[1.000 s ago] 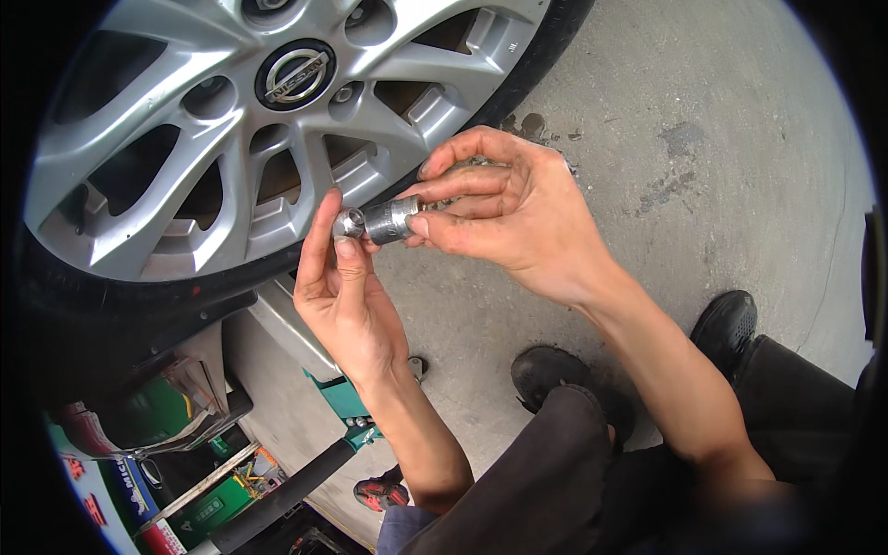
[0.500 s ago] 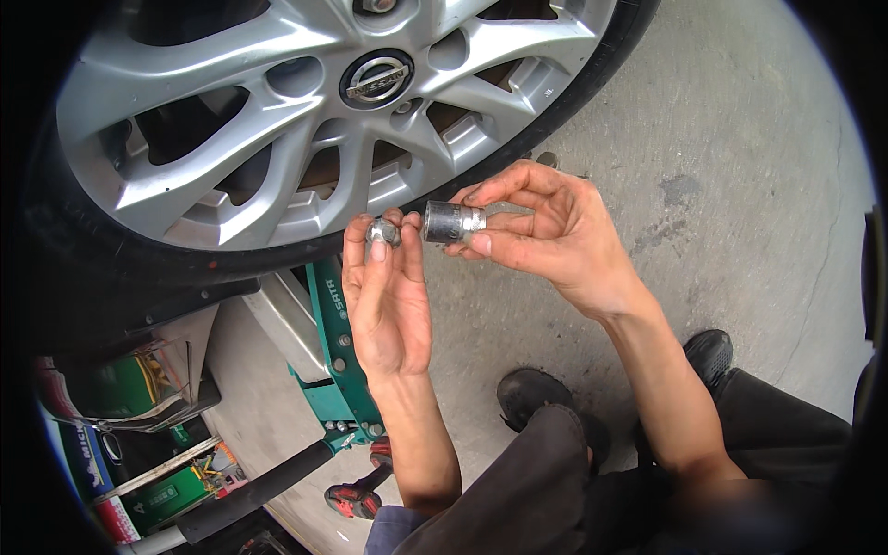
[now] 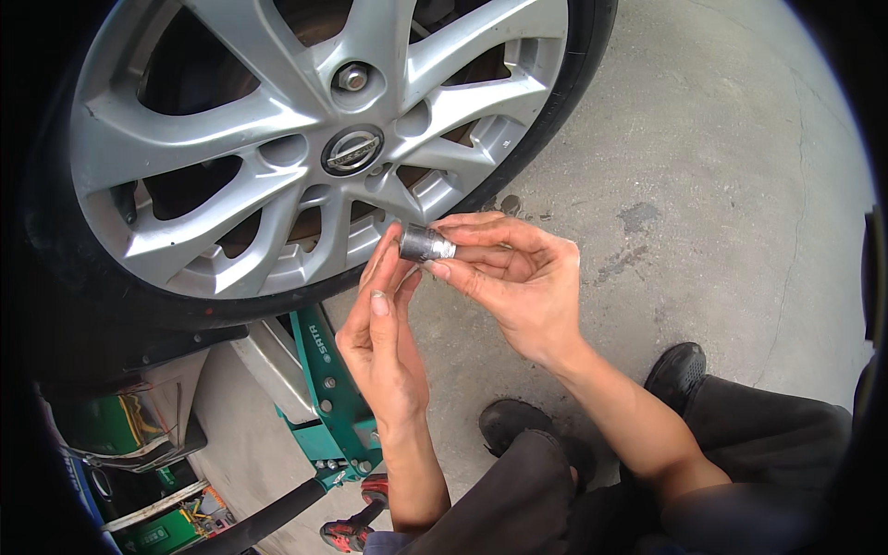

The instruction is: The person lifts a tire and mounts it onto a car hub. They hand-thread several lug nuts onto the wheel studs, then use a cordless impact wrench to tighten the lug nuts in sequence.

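A small grey metal socket [image 3: 425,245] sits between the fingertips of my right hand [image 3: 518,282], which is shut around it. My left hand [image 3: 381,338] stands upright just left of it, fingers straight and together, fingertips touching the socket's open end. Both hands hover in front of the lower rim of a silver alloy car wheel [image 3: 277,139] with a black tyre [image 3: 573,74]. One lug nut [image 3: 351,78] shows above the round hub cap [image 3: 351,150].
A green floor jack [image 3: 328,388] stands under the car, left of my left forearm, its black handle [image 3: 254,523] reaching toward the lower edge. Coloured boxes and containers [image 3: 139,462] lie at lower left. My black shoes [image 3: 675,370] rest on grey concrete [image 3: 721,185].
The view has shifted, so the wheel sits lower and more central. My hands have come back together at the socket, my left fingertips now against its end.
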`<state>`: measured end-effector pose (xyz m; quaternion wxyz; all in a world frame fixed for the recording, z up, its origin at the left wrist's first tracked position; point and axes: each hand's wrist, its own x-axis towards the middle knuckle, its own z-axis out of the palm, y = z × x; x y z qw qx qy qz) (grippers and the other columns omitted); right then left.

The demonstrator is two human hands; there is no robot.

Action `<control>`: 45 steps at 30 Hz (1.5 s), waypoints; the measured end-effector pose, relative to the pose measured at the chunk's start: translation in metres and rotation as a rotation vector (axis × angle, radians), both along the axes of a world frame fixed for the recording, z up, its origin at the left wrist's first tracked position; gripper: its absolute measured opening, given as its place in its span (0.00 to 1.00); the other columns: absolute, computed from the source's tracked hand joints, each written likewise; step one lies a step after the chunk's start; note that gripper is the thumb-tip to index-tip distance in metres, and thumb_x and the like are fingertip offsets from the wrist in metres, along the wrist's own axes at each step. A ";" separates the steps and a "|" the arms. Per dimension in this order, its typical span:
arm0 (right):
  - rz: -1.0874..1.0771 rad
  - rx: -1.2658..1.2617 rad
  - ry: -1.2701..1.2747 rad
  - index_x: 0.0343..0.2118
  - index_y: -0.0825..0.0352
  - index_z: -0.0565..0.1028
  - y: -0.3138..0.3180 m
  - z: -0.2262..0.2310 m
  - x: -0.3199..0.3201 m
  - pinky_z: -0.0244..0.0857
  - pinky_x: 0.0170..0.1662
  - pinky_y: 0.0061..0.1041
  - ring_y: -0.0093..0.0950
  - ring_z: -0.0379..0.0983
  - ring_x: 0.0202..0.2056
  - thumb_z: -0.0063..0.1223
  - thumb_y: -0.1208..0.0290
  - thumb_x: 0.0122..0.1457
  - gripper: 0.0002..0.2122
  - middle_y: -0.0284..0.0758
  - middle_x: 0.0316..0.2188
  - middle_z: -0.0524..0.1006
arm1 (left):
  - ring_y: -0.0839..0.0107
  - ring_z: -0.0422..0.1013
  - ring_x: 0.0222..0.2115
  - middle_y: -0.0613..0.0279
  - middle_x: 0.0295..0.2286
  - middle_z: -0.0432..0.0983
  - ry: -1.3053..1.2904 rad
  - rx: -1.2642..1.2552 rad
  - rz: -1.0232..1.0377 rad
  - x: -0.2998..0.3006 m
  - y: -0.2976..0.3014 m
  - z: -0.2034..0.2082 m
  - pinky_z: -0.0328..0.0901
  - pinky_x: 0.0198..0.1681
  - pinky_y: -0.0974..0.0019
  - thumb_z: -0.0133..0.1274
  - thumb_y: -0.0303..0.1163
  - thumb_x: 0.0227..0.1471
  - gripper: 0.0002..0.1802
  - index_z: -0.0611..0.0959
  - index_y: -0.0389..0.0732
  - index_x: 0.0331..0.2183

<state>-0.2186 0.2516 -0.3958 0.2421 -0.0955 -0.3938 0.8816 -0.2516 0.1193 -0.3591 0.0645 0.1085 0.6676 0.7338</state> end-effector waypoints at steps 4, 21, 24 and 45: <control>-0.113 -0.168 -0.067 0.44 0.79 0.77 0.026 0.014 -0.022 0.79 0.48 0.27 0.33 0.83 0.41 0.66 0.84 0.55 0.14 0.48 0.45 0.80 | 0.65 0.69 0.51 0.48 0.56 0.69 0.016 -0.072 0.043 -0.004 0.008 0.013 0.62 0.58 0.61 0.44 0.44 0.66 0.32 0.67 0.33 0.63; -0.649 0.781 -0.077 0.29 0.70 0.84 0.034 -0.005 -0.100 0.72 0.33 0.32 0.32 0.77 0.30 0.72 0.75 0.44 0.09 0.37 0.28 0.78 | 0.72 0.69 0.40 0.59 0.39 0.75 -0.245 0.048 -0.006 -0.011 0.019 -0.031 0.64 0.48 0.68 0.50 0.32 0.64 0.16 0.78 0.31 0.48; -0.797 0.892 -0.140 0.26 0.68 0.84 0.033 -0.007 -0.102 0.71 0.34 0.33 0.32 0.75 0.32 0.75 0.69 0.41 0.11 0.35 0.26 0.78 | 0.72 0.70 0.39 0.58 0.37 0.76 -0.259 0.069 0.023 -0.009 0.021 -0.034 0.65 0.44 0.68 0.50 0.30 0.64 0.14 0.79 0.30 0.46; -0.639 0.962 -0.033 0.38 0.69 0.86 0.040 -0.015 -0.097 0.71 0.39 0.17 0.17 0.77 0.33 0.70 0.76 0.54 0.09 0.32 0.34 0.84 | 0.75 0.72 0.37 0.63 0.35 0.78 -0.496 0.086 0.092 0.021 -0.032 -0.070 0.66 0.46 0.69 0.52 0.32 0.63 0.12 0.82 0.36 0.44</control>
